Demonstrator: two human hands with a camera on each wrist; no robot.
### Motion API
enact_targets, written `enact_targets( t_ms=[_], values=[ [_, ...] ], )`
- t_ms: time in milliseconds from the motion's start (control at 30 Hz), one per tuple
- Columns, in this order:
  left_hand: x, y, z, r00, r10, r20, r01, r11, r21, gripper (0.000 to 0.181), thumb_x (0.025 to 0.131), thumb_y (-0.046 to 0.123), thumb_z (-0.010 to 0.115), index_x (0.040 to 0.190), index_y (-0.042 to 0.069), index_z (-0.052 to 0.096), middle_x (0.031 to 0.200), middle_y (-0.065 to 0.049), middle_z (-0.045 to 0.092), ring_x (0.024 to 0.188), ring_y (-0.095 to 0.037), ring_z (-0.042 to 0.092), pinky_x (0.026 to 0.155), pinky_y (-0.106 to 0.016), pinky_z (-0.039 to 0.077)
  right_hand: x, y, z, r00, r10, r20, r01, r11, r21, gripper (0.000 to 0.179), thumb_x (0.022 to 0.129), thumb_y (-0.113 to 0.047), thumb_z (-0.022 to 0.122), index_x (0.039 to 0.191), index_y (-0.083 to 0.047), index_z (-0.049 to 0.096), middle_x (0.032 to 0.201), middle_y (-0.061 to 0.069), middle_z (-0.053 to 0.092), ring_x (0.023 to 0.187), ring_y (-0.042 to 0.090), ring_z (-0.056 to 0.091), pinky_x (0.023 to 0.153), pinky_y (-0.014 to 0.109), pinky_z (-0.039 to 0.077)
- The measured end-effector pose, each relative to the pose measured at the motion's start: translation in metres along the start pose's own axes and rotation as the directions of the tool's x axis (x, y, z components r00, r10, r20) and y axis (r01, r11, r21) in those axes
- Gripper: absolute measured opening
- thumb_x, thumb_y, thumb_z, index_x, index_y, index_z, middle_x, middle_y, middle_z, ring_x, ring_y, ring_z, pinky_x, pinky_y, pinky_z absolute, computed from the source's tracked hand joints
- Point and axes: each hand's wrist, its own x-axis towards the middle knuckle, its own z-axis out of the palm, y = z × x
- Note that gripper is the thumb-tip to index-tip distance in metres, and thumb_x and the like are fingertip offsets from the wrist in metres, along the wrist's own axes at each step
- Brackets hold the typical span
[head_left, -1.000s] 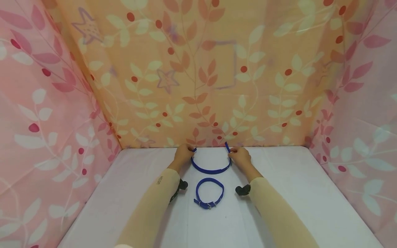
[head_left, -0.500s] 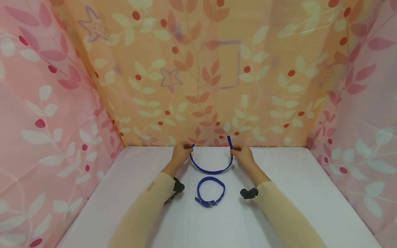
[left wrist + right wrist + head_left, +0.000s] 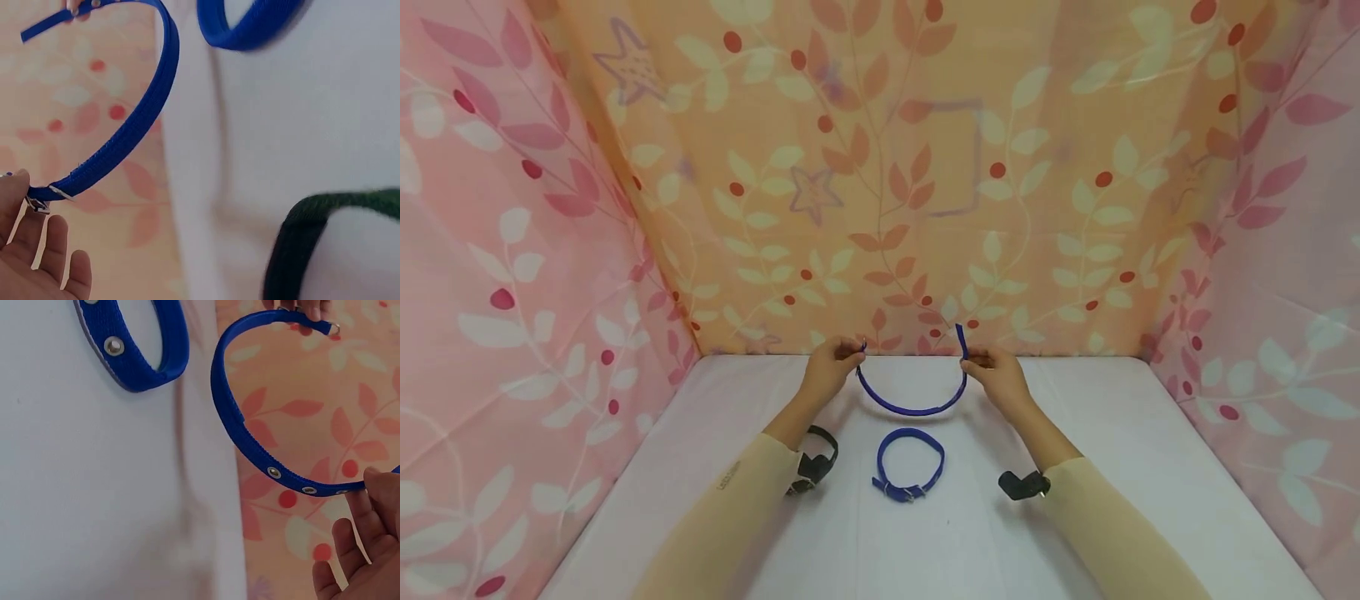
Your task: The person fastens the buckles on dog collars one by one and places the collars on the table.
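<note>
A blue pet collar (image 3: 912, 411) hangs unbuckled in a U between the two hands, near the table's far edge. The left hand (image 3: 833, 365) pinches its buckle end between thumb and index finger; the metal buckle (image 3: 39, 205) shows in the left wrist view, the other fingers loosely spread. Opposite, the right hand (image 3: 1002, 375) pinches the strap near its free tip, which points upward. Metal eyelets (image 3: 274, 472) line that end in the right wrist view. A second blue collar (image 3: 901, 493), buckled into a loop, lies on the table nearer the person.
The white table (image 3: 1075, 517) has a floral orange curtain (image 3: 1045, 250) behind it and pink floral curtains (image 3: 535, 350) at both sides. Dark wrist-camera mounts (image 3: 812, 471) stick out by the sleeves.
Both hands have moved apart and slightly up, widening the held collar's U and raising its free tip. The looped collar has stayed in place on the table.
</note>
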Motion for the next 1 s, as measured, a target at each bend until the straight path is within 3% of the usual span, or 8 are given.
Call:
enact_targets(
  t_ms=[167,333,600,767,867,1000],
  values=[
    [-0.024,0.026,-0.016,0.997,0.073,0.028,-0.074,0.997,0.036,0.011,0.096,0.024,0.075,0.105,0.019,0.071,0.104,0.004,0.072,0.104,-0.017,0.066,0.089,-0.038,0.055,-0.022,-0.013,-0.012,0.993,-0.12,-0.022,0.119,0.992,-0.038,0.035,0.096,-0.029,0.074,0.124,-0.009,0.069,0.112,0.007,0.074,0.109,0.024,0.066,0.095,0.038,0.051],
    [-0.051,0.05,-0.029,0.994,0.103,0.041,-0.104,0.994,0.013,0.014,0.095,0.029,0.076,0.107,0.023,0.072,0.102,0.006,0.073,0.104,-0.015,0.065,0.085,-0.038,0.051,-0.05,-0.033,-0.023,0.992,-0.124,-0.025,0.125,0.991,0.039,0.032,0.095,-0.03,0.075,0.121,-0.011,0.07,0.112,0.006,0.073,0.108,0.022,0.065,0.092,0.028,0.052],
    [-0.094,0.073,-0.046,0.989,0.142,0.04,-0.144,0.988,0.053,0.022,0.096,0.03,0.075,0.115,0.022,0.069,0.107,0.008,0.071,0.105,-0.012,0.064,0.092,-0.044,0.052,-0.084,-0.059,-0.025,0.985,-0.174,-0.007,0.174,0.984,0.022,0.028,0.096,-0.031,0.075,0.119,-0.017,0.071,0.109,-0.001,0.074,0.112,0.019,0.059,0.101,0.046,0.044],
    [-0.119,0.084,-0.049,0.984,0.169,0.063,-0.176,0.976,0.125,0.023,0.095,0.029,0.076,0.117,0.027,0.068,0.108,0.015,0.069,0.107,-0.005,0.062,0.093,-0.038,0.052,-0.109,-0.066,-0.022,0.981,-0.19,0.027,0.19,0.982,-0.013,0.029,0.096,-0.033,0.074,0.12,-0.018,0.07,0.112,-0.005,0.074,0.115,0.019,0.057,0.103,0.05,0.043],
    [-0.132,0.091,-0.048,0.965,0.245,0.096,-0.259,0.948,0.184,0.028,0.094,0.023,0.077,0.12,0.027,0.069,0.107,0.018,0.067,0.105,-0.003,0.06,0.09,-0.033,0.054,-0.121,-0.069,-0.021,0.977,-0.211,0.037,0.213,0.976,-0.047,0.027,0.095,-0.032,0.074,0.12,-0.021,0.07,0.114,-0.008,0.073,0.116,0.018,0.056,0.103,0.053,0.044],
    [-0.146,0.103,-0.044,0.92,0.355,0.167,-0.388,0.888,0.247,0.033,0.092,0.017,0.079,0.123,0.028,0.07,0.106,0.021,0.066,0.103,-0.002,0.058,0.081,-0.026,0.055,-0.133,-0.07,-0.021,0.969,-0.242,0.045,0.244,0.967,-0.066,0.026,0.094,-0.031,0.076,0.119,-0.027,0.07,0.114,-0.012,0.07,0.116,0.015,0.058,0.102,0.059,0.045]
  ],
)
